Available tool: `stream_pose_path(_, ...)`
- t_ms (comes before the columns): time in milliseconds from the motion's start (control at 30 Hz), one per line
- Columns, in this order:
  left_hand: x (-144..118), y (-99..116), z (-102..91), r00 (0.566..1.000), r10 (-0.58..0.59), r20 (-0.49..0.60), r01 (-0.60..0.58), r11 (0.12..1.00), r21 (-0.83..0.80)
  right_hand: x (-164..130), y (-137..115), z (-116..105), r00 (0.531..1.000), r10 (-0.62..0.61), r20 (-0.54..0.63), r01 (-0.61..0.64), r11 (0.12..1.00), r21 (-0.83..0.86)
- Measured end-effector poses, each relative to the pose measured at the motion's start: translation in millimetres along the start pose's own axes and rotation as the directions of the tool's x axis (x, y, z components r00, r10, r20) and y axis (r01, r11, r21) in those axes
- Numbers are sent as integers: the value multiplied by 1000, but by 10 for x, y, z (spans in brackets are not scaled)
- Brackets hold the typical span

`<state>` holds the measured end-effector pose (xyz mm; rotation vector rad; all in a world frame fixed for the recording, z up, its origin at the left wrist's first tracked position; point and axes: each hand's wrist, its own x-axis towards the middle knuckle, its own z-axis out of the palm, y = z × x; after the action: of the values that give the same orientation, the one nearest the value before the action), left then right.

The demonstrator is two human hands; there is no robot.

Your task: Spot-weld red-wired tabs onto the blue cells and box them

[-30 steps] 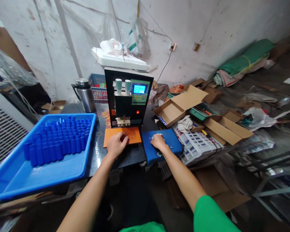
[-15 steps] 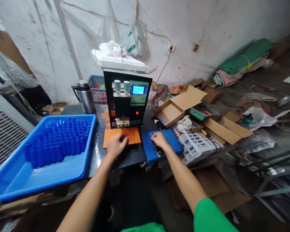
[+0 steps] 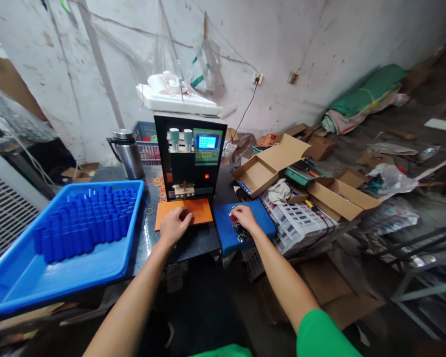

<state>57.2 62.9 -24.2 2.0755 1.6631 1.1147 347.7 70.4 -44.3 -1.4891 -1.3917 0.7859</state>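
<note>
A: Report what is changing between the earlier views and the current one.

B: The right hand (image 3: 244,218) is shifting slightly toward the near-left part of the blue pad (image 3: 260,220). A second ago it was lying flatter over small pale pieces on the pad; now the fingers are curling down onto a cluster of small parts with red and dark wires (image 3: 238,229). The left hand (image 3: 174,224) is remaining on the orange plate (image 3: 198,210) in nearly the same place. The camera view is also drifting a little, so part of the apparent shift is head motion.

A: State the meaning for the work in hand.

B: As a judgement: the right hand is picking from the wired parts, while the left hand is keeping position under the welding head (image 3: 184,189) of the black machine (image 3: 189,153).

A: State the condition of each hand.

B: The right hand is closing its fingertips on the wired parts; whether a piece is actually pinched cannot be told. The left hand is lying loosely curled, palm down, on the plate; whether it is gripping anything beneath cannot be told.

A: Locate the wired parts relative to the hands.

B: They are lying on the blue pad, directly under and just nearer than the right fingertips, and well apart from the left hand. The blue tray (image 3: 7,282) of blue cylinders (image 3: 85,223) is sitting on the counter (image 3: 196,243) to the left, untouched.
</note>
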Motion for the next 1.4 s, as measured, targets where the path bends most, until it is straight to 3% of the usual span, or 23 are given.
stream_pose_path(333, -2, 17, -16, 1000, 5, 2, -5, 1000, -14, -93, -68, 90, 997, 67, 48, -70, 996, 64)
stream_pose_path(500, -1, -13, 9, 1000, -4, -9, 4, 1000, -20, -115, -206, 78, 997, 73, 26, -78, 955, 287)
stream_pose_path(633, 4, -36, 6, 1000, 24, -8, -25, 995, -99, -157, -429, 114, 995, 99, -20, -75, 856, 511)
stream_pose_path(833, -285, 218, -38, 1000, 2, -2, -3, 888, -460, -361, -738, 412, 995, 73, -64, -15, 766, 643)
stream_pose_path(1067, -720, 587, 12, 996, -50, -70, 4, 845, -535, -677, -921, 851, 999, 46, 9, -41, 765, 643)
stream_pose_path(1200, -779, 563, -49, 992, -113, -48, 60, 791, -609, -784, -958, 976, 998, 45, 50, -67, 759, 648)
stream_pose_path(1400, -844, 431, -164, 992, -126, 10, 105, 778, -619, -879, -980, 1033, 995, 34, 95, -89, 731, 677)
